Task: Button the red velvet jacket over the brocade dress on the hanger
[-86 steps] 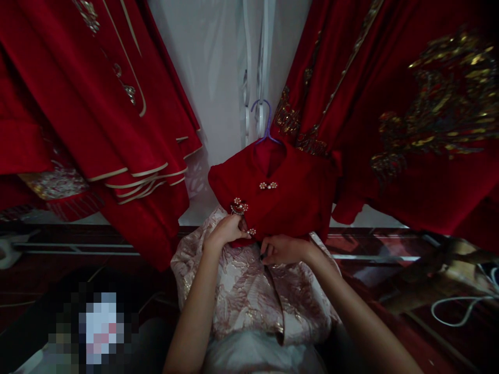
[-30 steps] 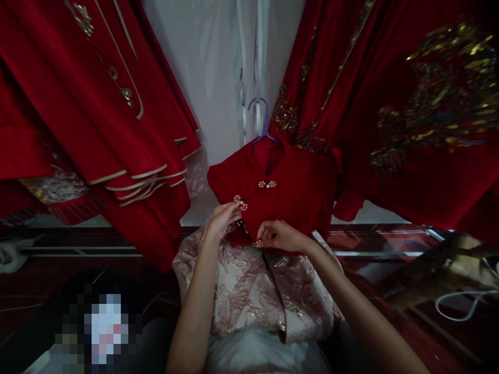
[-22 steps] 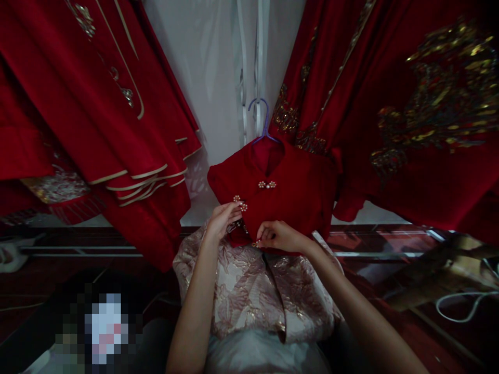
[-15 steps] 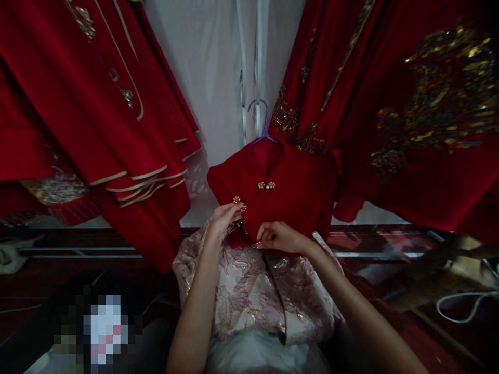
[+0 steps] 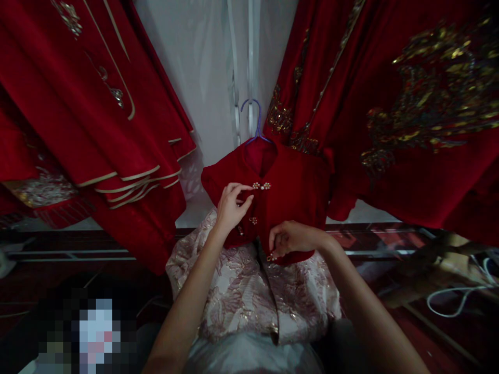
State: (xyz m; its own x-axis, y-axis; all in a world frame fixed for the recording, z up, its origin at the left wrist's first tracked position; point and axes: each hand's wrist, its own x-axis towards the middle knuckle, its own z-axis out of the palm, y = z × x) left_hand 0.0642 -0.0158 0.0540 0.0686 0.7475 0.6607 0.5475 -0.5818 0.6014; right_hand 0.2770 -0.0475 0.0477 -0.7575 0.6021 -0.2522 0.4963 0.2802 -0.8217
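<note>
At the centre of the frame, the left hand point(image 5: 232, 205) rests on the red jacket point(image 5: 296, 192), index finger and thumb apart, their tips just beside the top pearl clasp point(image 5: 261, 185). Lower right of it, the right hand point(image 5: 291, 238) curls shut, pinching the jacket's bottom edge. The jacket hangs on a purple hanger point(image 5: 253, 117) over a pale brocade skirt point(image 5: 237, 296). Red robes point(image 5: 97, 119) hang on both sides; a white cable point(image 5: 452, 304) lies at lower right.

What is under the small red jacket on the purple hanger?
A pale brocade garment hangs out below the red jacket, with white fabric lower down. Its top part is covered by the jacket's hem and the right hand, so where it begins cannot be seen.
</note>
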